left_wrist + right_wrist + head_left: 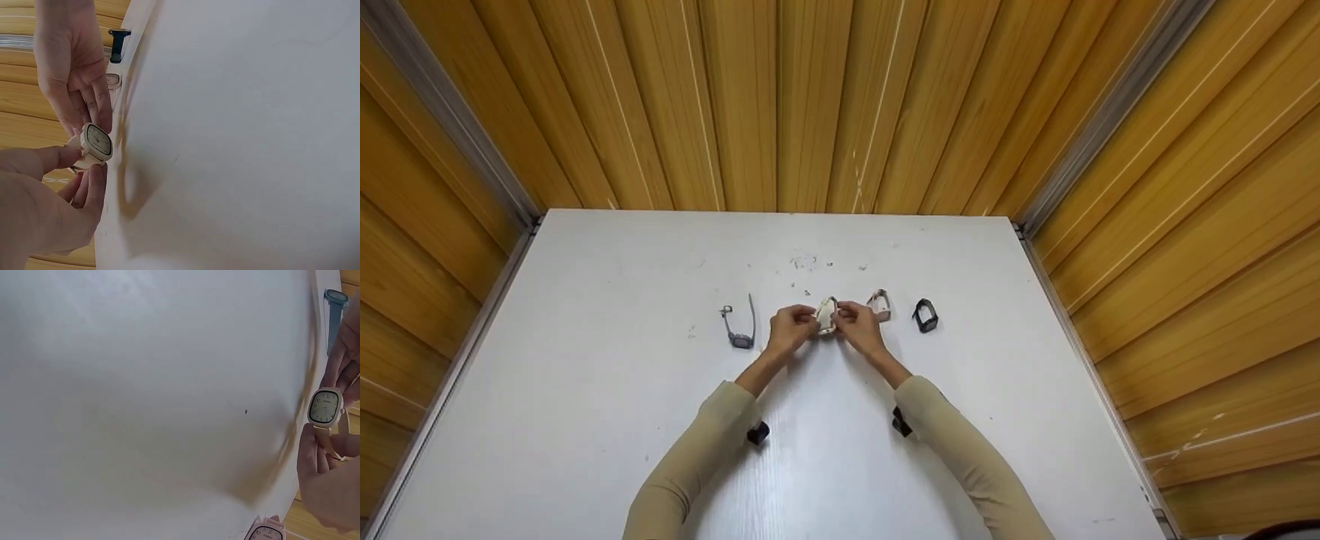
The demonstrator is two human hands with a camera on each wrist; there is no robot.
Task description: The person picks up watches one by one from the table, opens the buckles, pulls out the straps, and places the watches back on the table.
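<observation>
A cream wristwatch (826,316) is held between both hands above the white table. My left hand (792,328) pinches its left side, and my right hand (859,325) pinches the right side. In the left wrist view the squarish watch face (99,139) has a dark rim, with the left hand (50,208) gripping the strap and the right hand (76,67) at the other end. The right wrist view shows the dial (324,406) facing the camera, the right hand (332,478) on the strap beside it.
On the white table (585,390), a grey-blue watch (742,340) lies left of the hands. A pink watch (883,313) sits just right of the right hand, and a black watch (928,320) farther right. Small dark marks dot the table beyond the hands. Wood-patterned walls surround its sides.
</observation>
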